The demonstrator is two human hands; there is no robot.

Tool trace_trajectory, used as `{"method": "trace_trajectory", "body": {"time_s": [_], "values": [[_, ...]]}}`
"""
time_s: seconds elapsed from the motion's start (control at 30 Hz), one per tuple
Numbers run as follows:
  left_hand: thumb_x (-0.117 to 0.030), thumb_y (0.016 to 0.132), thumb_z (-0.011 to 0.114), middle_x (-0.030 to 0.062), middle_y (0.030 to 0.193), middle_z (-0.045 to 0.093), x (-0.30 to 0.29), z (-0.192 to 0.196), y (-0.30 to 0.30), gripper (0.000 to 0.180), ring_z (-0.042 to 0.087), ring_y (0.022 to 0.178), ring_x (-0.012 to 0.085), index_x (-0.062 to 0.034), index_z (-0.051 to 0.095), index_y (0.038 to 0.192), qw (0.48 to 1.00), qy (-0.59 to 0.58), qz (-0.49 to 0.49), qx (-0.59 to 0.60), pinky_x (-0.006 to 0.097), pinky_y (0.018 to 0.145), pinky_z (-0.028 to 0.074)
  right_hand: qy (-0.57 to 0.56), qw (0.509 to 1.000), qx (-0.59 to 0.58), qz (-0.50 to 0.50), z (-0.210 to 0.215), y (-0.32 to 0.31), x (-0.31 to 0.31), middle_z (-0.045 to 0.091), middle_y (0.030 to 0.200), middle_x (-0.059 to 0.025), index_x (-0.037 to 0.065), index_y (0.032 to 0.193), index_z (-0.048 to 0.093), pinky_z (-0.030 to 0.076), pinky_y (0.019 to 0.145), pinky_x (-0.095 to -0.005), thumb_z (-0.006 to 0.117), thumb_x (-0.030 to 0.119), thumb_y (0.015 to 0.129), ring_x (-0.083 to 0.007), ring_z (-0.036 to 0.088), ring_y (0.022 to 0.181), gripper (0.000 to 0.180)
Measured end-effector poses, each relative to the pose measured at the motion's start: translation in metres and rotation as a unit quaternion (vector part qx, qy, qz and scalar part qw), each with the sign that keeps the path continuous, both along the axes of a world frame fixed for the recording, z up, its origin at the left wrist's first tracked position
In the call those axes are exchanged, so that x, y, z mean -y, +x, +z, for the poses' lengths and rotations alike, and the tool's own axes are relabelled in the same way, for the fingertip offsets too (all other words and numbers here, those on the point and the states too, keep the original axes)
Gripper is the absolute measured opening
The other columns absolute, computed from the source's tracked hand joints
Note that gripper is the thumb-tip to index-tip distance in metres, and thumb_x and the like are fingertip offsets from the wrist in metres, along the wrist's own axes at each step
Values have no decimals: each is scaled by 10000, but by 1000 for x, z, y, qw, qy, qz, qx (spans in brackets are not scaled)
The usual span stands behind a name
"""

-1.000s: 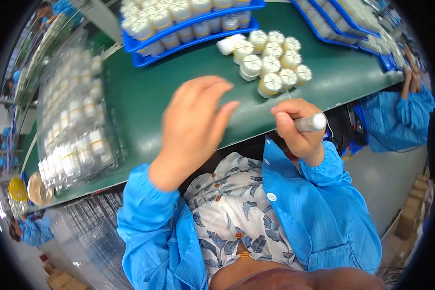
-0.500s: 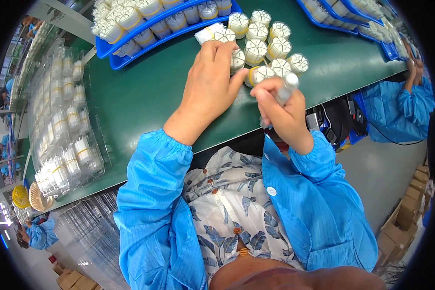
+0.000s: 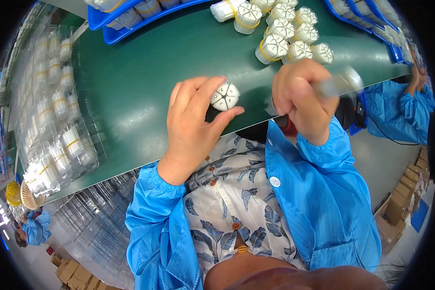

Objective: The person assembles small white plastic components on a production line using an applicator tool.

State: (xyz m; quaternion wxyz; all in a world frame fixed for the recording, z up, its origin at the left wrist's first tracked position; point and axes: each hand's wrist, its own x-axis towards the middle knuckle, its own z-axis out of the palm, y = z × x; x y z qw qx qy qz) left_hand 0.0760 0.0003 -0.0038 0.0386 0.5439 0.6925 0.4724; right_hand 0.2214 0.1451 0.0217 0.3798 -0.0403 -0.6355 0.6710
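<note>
My left hand (image 3: 191, 121) is curled around a round bundle (image 3: 224, 96) of white wedge-shaped pieces, gripping it between thumb and fingers over the green table. The top of the bundle faces up. In my right hand (image 3: 304, 96), closed beside it near the table's front edge, is a translucent, pen-like tool (image 3: 340, 83) smeared by motion; its exact kind cannot be made out. Beyond my hands stand several similar bundles (image 3: 274, 46) bound with yellow bands. One more banded bundle (image 3: 224, 9) lies on its side behind them.
A blue tray (image 3: 140, 26) of bundles sits at the back left, more blue trays (image 3: 355, 21) at the back right. Clear plastic trays (image 3: 94, 154) with banded bundles line the left side, near a cream basket (image 3: 31, 195). Another person's blue sleeve (image 3: 411, 104) shows at right.
My left hand has come back toward me from the group, carrying one bundle. My right hand has shifted right, and the tool now tilts to the right. The view has shifted too.
</note>
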Motion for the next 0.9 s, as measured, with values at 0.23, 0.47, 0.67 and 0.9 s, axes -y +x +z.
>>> {"method": "trace_trajectory", "body": {"time_s": [0.23, 0.47, 0.67, 0.9], "values": [[-88, 622, 869, 118, 986, 621, 1, -5, 0, 565, 590, 896, 282, -41, 646, 1140, 999, 5, 1, -40, 362, 757, 488, 75, 992, -96, -35, 15, -45, -2, 525, 625, -15, 3, 763, 545, 314, 448, -237, 593, 27, 945, -53, 437, 516, 189], [-108, 640, 850, 120, 966, 568, 1, -6, 1, 568, 547, 846, 292, -29, 620, 1153, 998, 35, -9, -51, 373, 702, 470, 74, 995, -70, -9, 5, -57, 7, 498, 627, 13, 19, 721, 543, 293, 444, -231, 610, 0, 927, -31, 421, 529, 218], [-114, 639, 856, 156, 1015, 560, 4, -6, 5, 601, 557, 878, 311, -17, 598, 1173, 999, -14, 19, -46, 379, 722, 485, 68, 993, -99, -11, 3, -57, 10, 516, 601, -1, 29, 719, 523, 319, 433, -229, 585, 13, 945, -40, 445, 500, 236], [-57, 659, 833, 176, 1061, 567, 14, -2, 10, 625, 562, 952, 367, 8, 533, 1203, 999, 21, 41, 2, 414, 796, 482, 63, 993, -104, -9, 16, -59, 11, 491, 590, 6, 34, 687, 502, 308, 433, -237, 578, 32, 954, -45, 434, 495, 278]]}}
